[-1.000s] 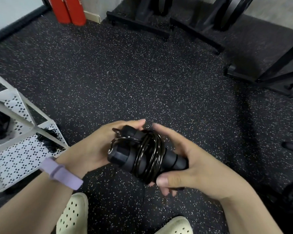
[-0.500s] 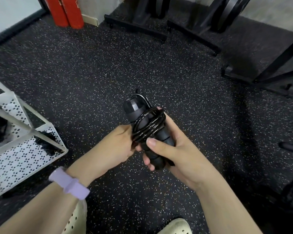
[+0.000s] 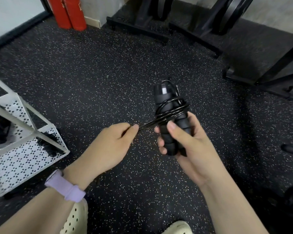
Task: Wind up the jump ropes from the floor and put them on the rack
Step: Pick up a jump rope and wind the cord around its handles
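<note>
Head view looks down at both hands above the speckled floor [image 3: 91, 81]. Right hand [image 3: 189, 144] is clenched around the two handles [image 3: 172, 125] of a black jump rope, held upright and side by side, with several turns of cord [image 3: 172, 109] wound around their upper part. Left hand [image 3: 108, 146] pinches the free end of the cord between thumb and finger and holds it taut to the left of the bundle. I judge the winding step is almost finished and the end is being tightened or tucked. The next move probably calls for securing this end under the turns, so the coil does not spring open, and then carrying the bundle to the white rack [image 3: 24, 159] at the left, where dark bundles already lie.
</note>
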A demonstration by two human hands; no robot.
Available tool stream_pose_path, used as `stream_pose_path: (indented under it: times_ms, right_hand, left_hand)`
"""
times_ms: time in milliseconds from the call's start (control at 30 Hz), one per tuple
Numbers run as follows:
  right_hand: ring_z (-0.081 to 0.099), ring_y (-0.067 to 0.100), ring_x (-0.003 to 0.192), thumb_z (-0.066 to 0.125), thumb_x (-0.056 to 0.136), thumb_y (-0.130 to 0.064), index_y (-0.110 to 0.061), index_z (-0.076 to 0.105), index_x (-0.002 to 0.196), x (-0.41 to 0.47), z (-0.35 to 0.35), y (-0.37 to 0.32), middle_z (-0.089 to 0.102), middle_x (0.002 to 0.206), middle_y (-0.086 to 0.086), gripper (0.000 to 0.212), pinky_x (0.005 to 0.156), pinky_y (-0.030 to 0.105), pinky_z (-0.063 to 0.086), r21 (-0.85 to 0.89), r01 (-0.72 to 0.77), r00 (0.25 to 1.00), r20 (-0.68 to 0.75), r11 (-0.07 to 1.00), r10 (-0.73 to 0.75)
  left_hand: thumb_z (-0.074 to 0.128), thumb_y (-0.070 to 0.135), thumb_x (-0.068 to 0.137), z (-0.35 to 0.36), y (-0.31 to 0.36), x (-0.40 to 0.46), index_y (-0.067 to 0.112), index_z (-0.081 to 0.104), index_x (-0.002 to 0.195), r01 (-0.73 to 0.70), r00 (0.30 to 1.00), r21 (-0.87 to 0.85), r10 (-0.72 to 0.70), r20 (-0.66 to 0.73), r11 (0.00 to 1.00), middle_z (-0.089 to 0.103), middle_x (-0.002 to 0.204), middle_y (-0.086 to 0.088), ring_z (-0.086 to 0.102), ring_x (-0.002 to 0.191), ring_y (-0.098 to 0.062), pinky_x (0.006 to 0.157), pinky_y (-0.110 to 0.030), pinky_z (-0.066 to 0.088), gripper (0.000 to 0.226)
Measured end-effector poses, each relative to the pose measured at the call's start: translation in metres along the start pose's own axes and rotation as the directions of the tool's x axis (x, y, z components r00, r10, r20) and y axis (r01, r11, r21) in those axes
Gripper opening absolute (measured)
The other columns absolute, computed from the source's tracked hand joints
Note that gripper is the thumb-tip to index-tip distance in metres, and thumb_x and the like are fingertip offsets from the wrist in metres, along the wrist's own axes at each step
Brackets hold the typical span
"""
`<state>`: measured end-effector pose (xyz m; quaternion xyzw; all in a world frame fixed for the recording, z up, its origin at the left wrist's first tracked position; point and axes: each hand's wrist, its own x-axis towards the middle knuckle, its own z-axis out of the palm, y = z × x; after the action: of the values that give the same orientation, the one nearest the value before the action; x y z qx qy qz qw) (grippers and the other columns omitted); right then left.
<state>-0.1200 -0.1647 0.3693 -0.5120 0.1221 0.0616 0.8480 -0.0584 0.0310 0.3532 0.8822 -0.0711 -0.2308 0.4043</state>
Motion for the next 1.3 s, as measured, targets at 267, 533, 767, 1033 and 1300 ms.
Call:
stream_pose_path:
  times_ms: [267, 533, 767, 1033, 1300]
  right_hand:
    - [0.067, 0.025, 0.070, 0.073, 0.094, -0.012, -0.017, 0.048, 0.134, 0.004, -0.021, 0.002, 0.077, 0.100, 0.016, 0.047, 0.058, 0.035, 0.054, -0.232, -0.042, 0.935, -0.351, 0.972, -0.043]
    - [0.061, -0.002, 0.097, 0.076, 0.093, -0.027, -0.052, 0.043, 0.139, 0.005, -0.014, 0.020, 0.061, 0.115, -0.027, 0.062, 0.078, 0.013, 0.045, -0.810, -0.176, 0.962, -0.263, 0.560, -0.078]
    - [0.064, 0.001, 0.076, 0.084, 0.084, -0.021, -0.059, 0.045, 0.142, -0.003, -0.009, 0.021, 0.069, 0.116, -0.015, 0.079, 0.061, 0.013, 0.048, -0.949, -0.187, 0.902, -0.063, 0.255, 0.428]
    - [0.069, 0.022, 0.074, 0.083, 0.088, -0.013, -0.036, 0.063, 0.128, -0.012, -0.022, -0.004, 0.076, 0.109, 0.019, 0.051, 0.076, 0.045, 0.059, -0.845, -0.324, 0.660, 0.121, 0.426, 0.742]
    - [0.065, 0.058, 0.088, 0.072, 0.092, 0.003, -0.007, 0.057, 0.136, -0.014, -0.017, -0.014, 0.064, 0.113, 0.041, 0.048, 0.077, 0.071, 0.051, -0.646, -0.219, 0.588, 0.510, 0.731, 0.627]
  left_hand:
    - [0.043, 0.057, 0.101, -0.007, 0.001, -0.005, 0.020, 0.049, 0.063, -0.196, 0.940, 0.337, 0.275, -0.202, 0.921, 0.046, 0.044, 0.003, 0.042, 0.039, -0.013, 0.044, -0.027, 0.033, 0.053]
    - [0.049, 0.052, 0.100, -0.003, -0.002, -0.010, 0.023, 0.046, 0.059, -0.335, 0.850, 0.578, 0.503, -0.155, 0.744, 0.039, 0.042, 0.008, 0.040, 0.038, -0.009, 0.041, -0.024, 0.029, 0.050]
    - [0.046, 0.063, 0.098, -0.004, -0.003, -0.015, 0.028, 0.059, 0.073, -0.304, 0.951, 0.640, 0.266, 0.159, 0.706, 0.054, 0.055, 0.009, 0.049, 0.052, -0.006, 0.057, -0.025, 0.042, 0.045]
    - [0.065, 0.057, 0.089, -0.011, 0.005, -0.030, 0.038, 0.060, 0.085, -0.297, 0.929, 0.359, 0.181, 0.322, 0.885, 0.067, 0.080, 0.025, 0.063, 0.080, 0.011, 0.080, -0.024, 0.056, 0.020]
    - [0.062, 0.036, 0.099, -0.014, 0.023, -0.024, 0.020, 0.058, 0.071, -0.153, 0.903, -0.259, 0.242, 0.356, 0.954, 0.053, 0.062, 0.002, 0.047, 0.056, -0.012, 0.058, -0.024, 0.039, 0.032]
